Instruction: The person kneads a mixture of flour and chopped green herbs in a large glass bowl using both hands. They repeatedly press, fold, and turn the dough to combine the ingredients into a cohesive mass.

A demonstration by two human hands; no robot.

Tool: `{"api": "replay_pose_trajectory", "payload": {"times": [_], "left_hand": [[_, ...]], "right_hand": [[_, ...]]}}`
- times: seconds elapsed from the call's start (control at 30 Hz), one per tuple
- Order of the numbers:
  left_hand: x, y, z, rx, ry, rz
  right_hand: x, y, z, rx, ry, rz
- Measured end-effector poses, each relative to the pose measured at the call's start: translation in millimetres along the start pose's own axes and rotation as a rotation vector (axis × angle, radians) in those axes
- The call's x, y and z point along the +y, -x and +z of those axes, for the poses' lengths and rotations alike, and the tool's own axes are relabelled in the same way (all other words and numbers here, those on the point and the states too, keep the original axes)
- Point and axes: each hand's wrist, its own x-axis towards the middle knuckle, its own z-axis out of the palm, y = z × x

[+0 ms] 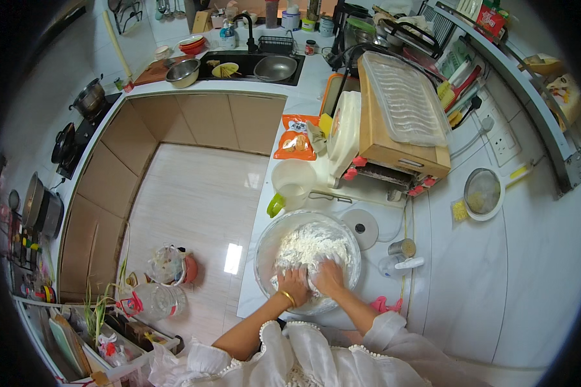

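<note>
A large clear mixing bowl [264,275] stands on the white counter before me. In it lies a crumbly, pale flour dough [302,244], with loose flour smeared up the walls. My left hand [294,284], a gold bangle at its wrist, rests on the near part of the dough with its fingers slightly spread. Beside it, my right hand [329,278] presses into the dough, coated in flour, its fingertips hidden. Just beyond the rim is a translucent measuring jug [294,181] with a green handle. Right of the bowl lies a round white disc [360,228] with a dark centre.
A pasta-machine-like appliance [404,164] with red knobs stands beyond the bowl, near an orange snack packet [296,138]. A spray bottle [394,266] and a tin [403,247] are at the right. A sieve [484,193] hangs on the wall. Floor left: a large plastic bottle [157,301].
</note>
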Motion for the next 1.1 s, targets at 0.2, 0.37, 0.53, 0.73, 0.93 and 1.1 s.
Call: {"api": "replay_pose_trajectory", "payload": {"times": [0.2, 0.37, 0.53, 0.73, 0.93, 1.1], "left_hand": [[1.7, 2.3, 33.7, 0.070, 0.031, -0.082], [-6.7, -16.9, 49.9, 0.112, -0.188, -0.107], [-16.5, -43.3, 46.1, 0.130, -0.143, -0.158], [-41.0, -62.0, 50.4, 0.107, -0.158, -0.174], [-47.4, -48.6, -16.9, 0.217, 0.213, -0.063], [-61.5, -32.1, -22.3, 0.294, 0.157, 0.141]], "right_hand": [[-19.4, 4.1, 12.4, 0.235, -0.008, 0.043], [-19.7, -11.4, 10.4, 0.204, 0.004, 0.029], [-2.9, -39.6, 37.0, 0.210, 0.032, -0.032], [-15.0, -64.8, 31.0, 0.147, 0.084, -0.012], [-17.9, -103.7, -22.6, -0.372, 0.126, 0.163], [-25.3, -74.3, -6.9, -0.365, 0.372, -0.080]]}}
